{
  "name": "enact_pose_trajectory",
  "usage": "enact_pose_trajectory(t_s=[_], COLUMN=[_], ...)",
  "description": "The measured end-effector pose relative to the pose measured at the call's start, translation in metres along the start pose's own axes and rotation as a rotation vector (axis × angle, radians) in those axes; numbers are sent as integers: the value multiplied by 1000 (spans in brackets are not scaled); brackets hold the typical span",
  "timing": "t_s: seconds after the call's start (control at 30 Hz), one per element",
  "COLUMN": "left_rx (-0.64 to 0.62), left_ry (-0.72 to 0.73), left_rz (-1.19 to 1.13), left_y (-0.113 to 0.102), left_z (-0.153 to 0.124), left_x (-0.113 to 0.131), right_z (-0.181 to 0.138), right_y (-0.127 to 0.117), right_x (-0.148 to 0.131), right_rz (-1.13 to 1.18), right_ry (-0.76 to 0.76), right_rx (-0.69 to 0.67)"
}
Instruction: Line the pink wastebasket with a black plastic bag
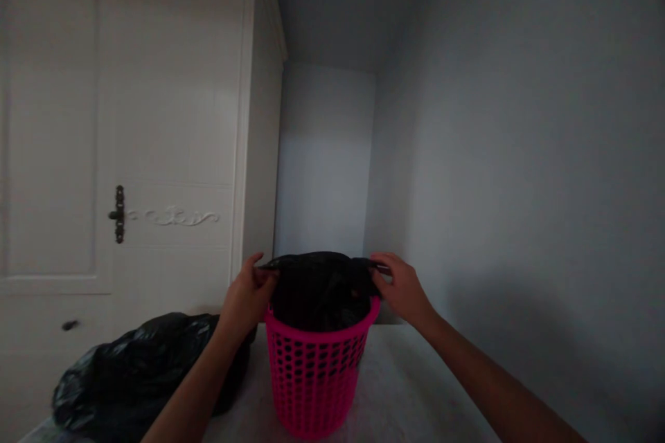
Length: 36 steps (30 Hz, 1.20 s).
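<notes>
A bright pink perforated plastic bin (314,374) stands on a pale surface in front of me. A black plastic bag (319,287) sits in its mouth and rises above the rim. My left hand (248,297) pinches the bag's left edge. My right hand (399,285) pinches its right edge. Both hands hold the bag's opening stretched wide just above the bin's rim.
A full, crumpled black bag (140,374) lies on the surface to the left of the bin, under my left forearm. A white wardrobe door (129,118) with a dark handle (119,214) stands at left. Grey walls close the corner behind and to the right.
</notes>
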State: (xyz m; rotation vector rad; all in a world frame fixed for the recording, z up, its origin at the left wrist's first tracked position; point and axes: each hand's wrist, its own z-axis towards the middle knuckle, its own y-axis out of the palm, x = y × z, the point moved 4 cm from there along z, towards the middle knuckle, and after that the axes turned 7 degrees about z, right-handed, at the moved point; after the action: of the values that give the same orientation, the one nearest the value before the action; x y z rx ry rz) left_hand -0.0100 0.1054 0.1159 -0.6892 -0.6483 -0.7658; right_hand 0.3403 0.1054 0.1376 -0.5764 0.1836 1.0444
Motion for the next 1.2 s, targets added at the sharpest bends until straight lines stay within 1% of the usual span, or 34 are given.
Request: enact_pose_trajectory(t_s=[0.1, 0.17, 0.27, 0.37, 0.47, 0.57, 0.67, 0.73, 0.8, 0.93, 1.07, 1.13, 1.2], left_rx=[-52, -80, -105, -98, -97, -140, -173, -183, -173, -145, -204, -250, -284], left_ry=[-57, -64, -41, -33, -13, 13, -12, -56, -111, -237, -334, -354, -349], left_rz=[-10, -44, -88, -167, -301, -460, -565, -584, -555, -446, -410, -422, -455], left_y=[7, 12, 21, 30, 36, 38, 37, 38, 39, 41, 47, 52, 57], left_z=[19, 30, 46, 63, 78, 83, 80, 78, 78, 79, 77, 75, 74], left_x=[-17, -21, -14, 2, 26, 49, 56, 52, 41, 16, 2, 1, 3], right_z=[11, 19, 35, 53, 72, 89, 102, 110, 117, 131, 148, 155, 159], right_y=[1, 6, 18, 30, 39, 42, 39, 35, 31, 30, 41, 48, 51], right_x=[31, 49, 64, 66, 55, 39, 24, 19, 17, 10, -12, -30, -47], right_rz=[39, -3, -78, -104, -105, -95, -99, -91, -71, -43, -9, 50, 156], right_ry=[34, 59, 76, 50, -19, -116, -177, -140, -70, 26, 66, 39, -3], right_rx=[55, 32, -51, -94, -122, -120, -51, 4, 32, 25, -39, -101, -152])
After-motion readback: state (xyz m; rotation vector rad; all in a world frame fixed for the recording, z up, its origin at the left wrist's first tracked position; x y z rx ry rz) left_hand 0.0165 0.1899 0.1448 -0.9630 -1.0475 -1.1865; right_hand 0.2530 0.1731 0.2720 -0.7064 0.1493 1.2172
